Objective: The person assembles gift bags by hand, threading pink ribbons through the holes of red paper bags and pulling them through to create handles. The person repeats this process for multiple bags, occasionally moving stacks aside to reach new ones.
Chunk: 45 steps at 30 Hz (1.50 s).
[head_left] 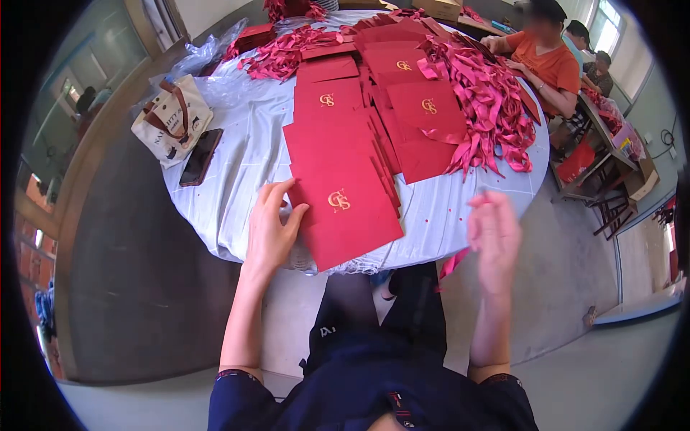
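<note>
A red folder (pixel 352 230) with a gold emblem lies on top at the near end of a row of overlapping folders. My left hand (pixel 272 226) rests at its left edge, thumb and fingers apart, touching the surface. To the right, off the table's near edge, my right hand (pixel 496 237) is raised with its fingers pinched together, slightly blurred. A pink ribbon (pixel 453 263) hangs below it, and a bit of the same colour shows at the fingertips. Beyond, a second row of red folders (pixel 431 147) lies beside a heap of pink ribbons (pixel 492 115).
The round table has a white cloth (pixel 237 172). At its left are a tote bag (pixel 172 118), a phone (pixel 201 158) and clear plastic wrap (pixel 215 54). A person in an orange shirt (pixel 543 61) sits at the far right. More ribbons (pixel 291 54) lie at the back.
</note>
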Available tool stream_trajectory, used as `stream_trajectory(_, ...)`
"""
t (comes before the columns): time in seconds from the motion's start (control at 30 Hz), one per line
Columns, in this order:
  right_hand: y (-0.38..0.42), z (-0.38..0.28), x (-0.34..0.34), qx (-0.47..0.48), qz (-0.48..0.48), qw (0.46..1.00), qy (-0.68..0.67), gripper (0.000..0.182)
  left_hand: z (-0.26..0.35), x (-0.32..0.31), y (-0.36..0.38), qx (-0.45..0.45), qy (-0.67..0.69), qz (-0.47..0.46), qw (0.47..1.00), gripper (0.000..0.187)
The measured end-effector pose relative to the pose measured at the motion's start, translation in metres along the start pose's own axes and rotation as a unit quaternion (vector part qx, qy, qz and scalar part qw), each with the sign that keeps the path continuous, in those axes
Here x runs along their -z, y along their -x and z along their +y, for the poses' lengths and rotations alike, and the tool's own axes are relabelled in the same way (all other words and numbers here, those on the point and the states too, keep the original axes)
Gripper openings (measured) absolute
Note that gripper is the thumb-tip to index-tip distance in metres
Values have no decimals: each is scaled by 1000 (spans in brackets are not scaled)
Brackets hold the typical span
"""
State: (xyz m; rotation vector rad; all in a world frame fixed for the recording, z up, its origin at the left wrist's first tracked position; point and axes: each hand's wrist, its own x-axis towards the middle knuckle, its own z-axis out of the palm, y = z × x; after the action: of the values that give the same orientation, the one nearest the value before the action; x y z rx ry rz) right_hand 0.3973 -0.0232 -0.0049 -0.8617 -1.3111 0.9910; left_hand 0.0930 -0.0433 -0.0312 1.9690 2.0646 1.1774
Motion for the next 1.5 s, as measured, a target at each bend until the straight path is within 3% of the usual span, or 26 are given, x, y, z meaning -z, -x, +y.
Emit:
stream_trajectory(0.07,-3,14,-16,56,-94,983,147,16,0,-1,-2,37,107,-51,992,40)
stream_trajectory(0.1,-3,23,-22,55,-93,983,149,16,-2,-5,-2,30,118,-25,992,36)
stream_trajectory(0.17,-4,43,-34,85,-142,943,288,16,-5,-9,-3,40,145,-22,988,34)
stream_trajectory(0.27,-1,72,-44,145,-121,935,301,17,-8,-11,-6,53,188,-20,980,29)
stream_trajectory(0.47,0,60,-34,81,-83,950,289,13,30,-1,-22,30,274,-10,961,28)
stream_trajectory(0.53,-1,55,-28,86,-47,955,280,11,46,0,-30,-76,225,-9,971,27)
stream_trajectory(0.63,-5,37,-21,150,60,947,276,11,67,-7,-42,-147,199,26,969,28)
stream_trajectory(0.8,-8,5,-32,136,25,961,240,13,85,-15,-49,-259,145,73,952,28)
stream_trajectory(0.87,-15,9,-45,205,-11,954,219,12,86,-17,-47,-258,137,73,953,27)
stream_trajectory(0.93,-25,6,-53,216,-19,953,212,12,85,-17,-45,-255,125,77,956,27)
stream_trajectory(1.0,-36,4,-59,311,29,907,280,11,82,-14,-42,-239,124,59,961,26)
stream_trajectory(1.2,-54,-1,-55,243,-57,944,214,14,69,-5,-29,-241,64,51,967,26)
stream_trajectory(1.27,-60,-10,-51,160,-96,949,255,15,72,-4,-20,-235,20,79,968,30)
stream_trajectory(1.33,-73,-22,-43,184,-131,934,276,18,77,1,-21,-264,2,69,962,30)
stream_trajectory(1.4,-83,-48,-43,-15,-240,921,307,21,79,2,-21,-262,21,73,962,30)
stream_trajectory(1.43,-90,-50,-44,-37,-265,913,309,21,78,1,-21,-266,27,60,962,30)
stream_trajectory(1.47,-91,-52,-45,-35,-264,912,310,21,78,1,-21,-271,34,44,961,31)
stream_trajectory(1.5,-92,-54,-46,23,-247,925,287,19,78,3,-23,-260,27,35,965,29)
